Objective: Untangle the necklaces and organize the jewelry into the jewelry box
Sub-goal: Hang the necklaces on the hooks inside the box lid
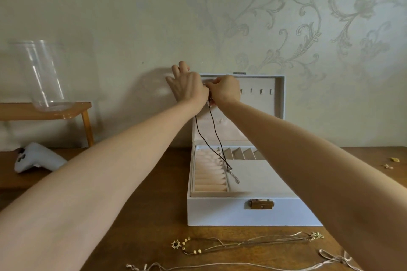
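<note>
Home: floral wallpaper (308, 17), wooden table (143, 215)

Both hands meet at the upper left corner of the open jewelry box lid (262, 103). The right hand (225, 90) pinches a black cord necklace (214, 136). The left hand (187, 87) lies touching it, fingers spread. The cord hangs in two strands, and its silver pendant (234, 175) reaches the tray (262, 177). Gold necklaces (220, 246) lie along the front edge of the table (143, 193).

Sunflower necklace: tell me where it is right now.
In the head view, the sunflower necklace lies on the wooden table, just in front of the open jewelry box, below its left front corner and between the person's forearms.
</note>
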The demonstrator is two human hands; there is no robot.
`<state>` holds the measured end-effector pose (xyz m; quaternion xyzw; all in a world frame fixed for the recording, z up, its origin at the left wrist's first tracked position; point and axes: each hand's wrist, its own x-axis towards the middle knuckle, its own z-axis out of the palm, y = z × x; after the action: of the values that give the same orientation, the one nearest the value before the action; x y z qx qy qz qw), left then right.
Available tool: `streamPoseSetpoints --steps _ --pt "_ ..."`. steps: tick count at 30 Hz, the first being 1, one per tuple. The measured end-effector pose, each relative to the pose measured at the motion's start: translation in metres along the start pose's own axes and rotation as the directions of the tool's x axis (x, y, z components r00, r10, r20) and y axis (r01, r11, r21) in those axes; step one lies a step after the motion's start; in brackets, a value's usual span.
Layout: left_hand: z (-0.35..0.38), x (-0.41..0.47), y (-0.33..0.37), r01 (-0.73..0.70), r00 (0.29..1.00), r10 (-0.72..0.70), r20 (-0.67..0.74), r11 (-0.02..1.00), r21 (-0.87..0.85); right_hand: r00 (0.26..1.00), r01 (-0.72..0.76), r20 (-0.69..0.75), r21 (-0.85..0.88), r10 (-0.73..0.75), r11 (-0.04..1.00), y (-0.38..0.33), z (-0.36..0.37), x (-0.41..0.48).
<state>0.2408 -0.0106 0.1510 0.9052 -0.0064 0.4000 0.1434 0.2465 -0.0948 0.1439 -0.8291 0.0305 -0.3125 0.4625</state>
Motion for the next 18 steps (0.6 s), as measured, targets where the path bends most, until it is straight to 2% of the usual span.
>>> streamPoseSetpoints --steps 5,7,11,14,18 --pt "-0.003 0.002 0.008 -0.078 0.997 0.074 0.025 0.959 0.272 1.0 -0.015 0.005 -0.086 0.015 0.996 -0.001 0.003 0.006" --pt "-0.001 0.003 0.008 -0.094 0.995 0.083 0.046 0.942 0.322 0.999 -0.026 0.028 -0.087 0.029 0.996 0.001 0.003 0.005" --pt "-0.001 0.001 0.006 -0.082 0.993 0.054 0.107 0.958 0.274 0.997 -0.027 0.072 -0.076 0.032 0.997 0.002 0.001 0.001" --pt "-0.001 -0.002 0.004 -0.115 0.99 0.095 0.105 0.97 0.214 0.996 -0.027 0.086 -0.075 0.033 0.997 -0.001 -0.001 -0.002" --pt "0.012 -0.007 -0.011 -0.154 0.987 0.158 -0.034 0.984 0.095 0.994 -0.059 0.09 -0.011 0.059 0.998 -0.002 -0.005 -0.01"
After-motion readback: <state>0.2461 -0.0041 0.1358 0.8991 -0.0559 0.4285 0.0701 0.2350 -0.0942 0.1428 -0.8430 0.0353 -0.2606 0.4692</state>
